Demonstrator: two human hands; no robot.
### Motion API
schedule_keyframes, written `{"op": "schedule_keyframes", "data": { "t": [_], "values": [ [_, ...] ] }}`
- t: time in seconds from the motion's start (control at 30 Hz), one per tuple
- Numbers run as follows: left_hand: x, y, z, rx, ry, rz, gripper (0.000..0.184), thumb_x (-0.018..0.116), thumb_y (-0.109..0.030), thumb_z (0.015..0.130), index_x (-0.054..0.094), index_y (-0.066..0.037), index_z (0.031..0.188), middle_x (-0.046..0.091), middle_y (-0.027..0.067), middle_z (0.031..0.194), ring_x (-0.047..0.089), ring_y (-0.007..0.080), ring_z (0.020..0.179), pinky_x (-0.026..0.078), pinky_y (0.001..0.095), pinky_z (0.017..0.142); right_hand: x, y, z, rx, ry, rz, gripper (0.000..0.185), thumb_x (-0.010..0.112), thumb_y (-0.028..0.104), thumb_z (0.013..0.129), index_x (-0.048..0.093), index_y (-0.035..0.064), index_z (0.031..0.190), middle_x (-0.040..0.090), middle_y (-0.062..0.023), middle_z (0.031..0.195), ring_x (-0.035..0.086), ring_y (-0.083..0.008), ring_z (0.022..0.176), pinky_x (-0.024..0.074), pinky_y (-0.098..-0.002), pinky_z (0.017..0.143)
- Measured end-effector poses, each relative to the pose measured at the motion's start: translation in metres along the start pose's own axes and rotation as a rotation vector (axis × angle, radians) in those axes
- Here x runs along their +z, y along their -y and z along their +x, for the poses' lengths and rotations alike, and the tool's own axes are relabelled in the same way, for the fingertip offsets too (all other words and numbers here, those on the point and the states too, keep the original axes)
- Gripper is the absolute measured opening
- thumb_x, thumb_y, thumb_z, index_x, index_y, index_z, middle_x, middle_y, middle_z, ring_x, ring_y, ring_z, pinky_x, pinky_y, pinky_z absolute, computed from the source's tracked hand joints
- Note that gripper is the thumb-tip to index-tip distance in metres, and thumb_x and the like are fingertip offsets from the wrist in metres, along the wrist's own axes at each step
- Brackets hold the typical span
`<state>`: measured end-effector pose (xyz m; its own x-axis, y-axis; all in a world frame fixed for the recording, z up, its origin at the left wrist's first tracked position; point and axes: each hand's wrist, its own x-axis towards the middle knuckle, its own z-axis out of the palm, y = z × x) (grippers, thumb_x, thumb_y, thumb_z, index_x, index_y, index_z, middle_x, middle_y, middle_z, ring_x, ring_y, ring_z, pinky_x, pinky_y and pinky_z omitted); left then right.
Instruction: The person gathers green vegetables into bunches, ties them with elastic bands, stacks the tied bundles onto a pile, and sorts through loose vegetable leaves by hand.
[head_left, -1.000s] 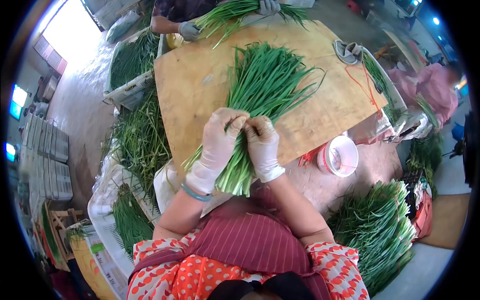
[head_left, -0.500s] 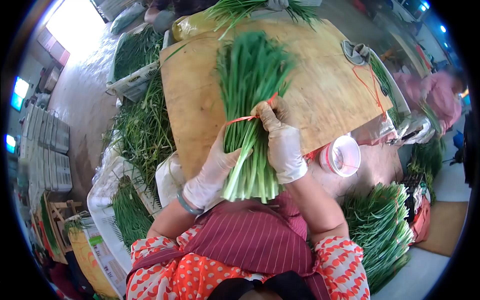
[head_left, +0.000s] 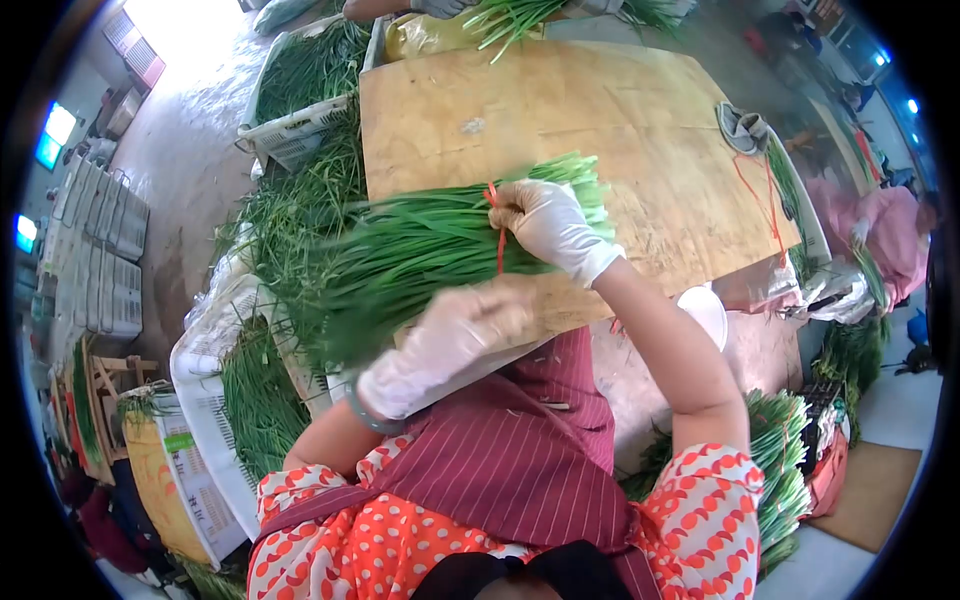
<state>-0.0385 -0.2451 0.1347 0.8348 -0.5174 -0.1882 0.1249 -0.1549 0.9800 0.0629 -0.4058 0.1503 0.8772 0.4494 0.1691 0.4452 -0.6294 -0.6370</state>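
Note:
A bundle of long green chives [head_left: 420,245] lies sideways over the wooden board [head_left: 640,120], leafy ends to the left and pale stem ends to the right. Around it runs a red tie [head_left: 501,240]. My right hand [head_left: 550,225], in a white glove, rests on top of the bundle with fingers pinched on the tie. Below the bundle, by the board's near edge, is my gloved left hand [head_left: 455,335]. Its fingers are stretched out and blurred by motion, and nothing shows in them.
Crates of loose greens [head_left: 310,80] stand along the left side. A grey glove [head_left: 743,128] and loose red ties [head_left: 765,195] lie at the board's right. A white bucket [head_left: 705,315] and more tied bundles [head_left: 775,460] are at lower right. Another person's gloved hand [head_left: 440,6] shows at the far edge.
The bundle has turned from upright to lying sideways, stems now right. My left hand has let go of the stems and is below the bundle; my right hand stays at the tie.

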Motion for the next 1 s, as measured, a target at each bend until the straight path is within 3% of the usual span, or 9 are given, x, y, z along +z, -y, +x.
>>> {"op": "schedule_keyframes", "data": {
  "t": [0.1, 0.13, 0.2, 0.27, 0.47, 0.53, 0.7, 0.87, 1.0],
  "values": [
    [-0.037, -0.047, 0.006, 0.508, -0.411, 0.523, 0.042, 0.063, -0.02, 0.084, 0.055, 0.0, 0.12, 0.062, 0.0149, 0.111, 0.059, 0.0237, 0.101, 0.044, 0.0317, 0.089, 0.023, 0.004, -0.006, -0.071, -0.219, -0.141, 0.006, 0.062, 0.015, 0.078, 0.063, 0.0092, 0.079, 0.061, -0.0082, 0.074, 0.057, -0.0262, 0.076, 0.0359, -0.0395, 0.085],
    [-0.041, -0.057, 0.011, 0.338, -0.52, 0.792, 0.056, 0.061, -0.033, 0.084, 0.046, 0.001, 0.127, 0.052, 0.0192, 0.125, 0.05, 0.0288, 0.116, 0.038, 0.0342, 0.098, 0.028, 0.003, -0.007, -0.17, -0.401, -0.241, 0.008, 0.061, 0.019, 0.079, 0.063, 0.0126, 0.076, 0.06, -0.0075, 0.073, 0.057, -0.0274, 0.081, 0.0293, -0.0458, 0.092],
    [-0.049, -0.03, 0.049, 0.508, -0.659, 1.358, 0.073, 0.056, -0.048, 0.082, 0.038, 0.002, 0.132, 0.038, 0.0198, 0.137, 0.034, 0.0323, 0.129, 0.025, 0.0412, 0.107, 0.029, -0.009, -0.005, -0.231, -0.439, -0.322, 0.009, 0.062, 0.021, 0.078, 0.064, 0.0128, 0.076, 0.059, -0.0067, 0.073, 0.056, -0.0274, 0.082, 0.0311, -0.0473, 0.091],
    [-0.032, 0.014, 0.067, 0.123, -0.381, 1.501, 0.089, 0.053, -0.059, 0.077, 0.029, 0.003, 0.136, 0.028, 0.0185, 0.143, 0.023, 0.033, 0.134, 0.013, 0.0494, 0.109, 0.042, -0.044, 0.01, -0.15, -0.377, -0.016, 0.01, 0.063, 0.022, 0.078, 0.065, 0.0115, 0.078, 0.059, -0.0067, 0.072, 0.056, -0.0275, 0.081, 0.0326, -0.0471, 0.09],
    [-0.018, 0.015, 0.041, 0.111, -0.431, 1.474, 0.093, 0.062, -0.056, 0.07, 0.031, 0.001, 0.136, 0.027, 0.017, 0.144, 0.02, 0.034, 0.135, 0.01, 0.0547, 0.108, 0.023, -0.033, 0.029, -0.29, -0.386, -0.22, 0.008, 0.067, 0.018, 0.076, 0.063, 0.0108, 0.074, 0.059, -0.0055, 0.071, 0.056, -0.0231, 0.078, 0.0268, -0.0436, 0.099],
    [-0.008, 0.032, 0.034, 0.135, -0.467, 1.594, 0.092, 0.061, -0.054, 0.071, 0.029, 0.001, 0.137, 0.029, 0.0178, 0.142, 0.022, 0.0346, 0.134, 0.01, 0.0555, 0.108, 0.034, -0.043, 0.021, -0.112, -0.289, -0.034, 0.014, 0.065, 0.027, 0.077, 0.066, 0.0133, 0.073, 0.06, -0.0058, 0.069, 0.055, -0.0245, 0.079, 0.0303, -0.045, 0.088],
    [-0.035, -0.02, 0.051, 0.276, -0.537, 1.398, 0.08, 0.062, -0.052, 0.073, 0.043, 0.004, 0.126, 0.044, 0.0214, 0.13, 0.035, 0.0368, 0.126, 0.02, 0.0502, 0.107, 0.025, -0.029, 0.023, -0.006, -0.181, -0.007, 0.018, 0.064, 0.028, 0.079, 0.065, 0.0108, 0.072, 0.06, -0.005, 0.068, 0.054, -0.0241, 0.079, 0.0245, -0.0435, 0.092],
    [-0.057, 0.022, 0.091, 0.48, -0.461, 1.163, 0.065, 0.058, -0.047, 0.079, 0.048, 0.0, 0.122, 0.053, 0.0199, 0.119, 0.048, 0.0348, 0.112, 0.034, 0.041, 0.099, 0.041, -0.048, 0.022, 0.074, -0.305, 0.763, 0.012, 0.063, 0.014, 0.083, 0.063, 0.0026, 0.08, 0.059, -0.0049, 0.07, 0.056, -0.0164, 0.074, 0.0421, -0.0305, 0.073],
    [-0.059, 0.025, 0.094, 0.534, -0.45, 0.939, 0.038, 0.048, -0.034, 0.089, 0.057, -0.005, 0.112, 0.059, 0.0167, 0.11, 0.054, 0.0353, 0.097, 0.042, 0.0433, 0.085, 0.034, -0.03, 0.017, 0.175, -0.342, 0.939, 0.01, 0.061, 0.009, 0.085, 0.061, -0.0002, 0.081, 0.06, -0.0047, 0.073, 0.055, -0.0124, 0.071, 0.0439, -0.0254, 0.063]
  ]
}}
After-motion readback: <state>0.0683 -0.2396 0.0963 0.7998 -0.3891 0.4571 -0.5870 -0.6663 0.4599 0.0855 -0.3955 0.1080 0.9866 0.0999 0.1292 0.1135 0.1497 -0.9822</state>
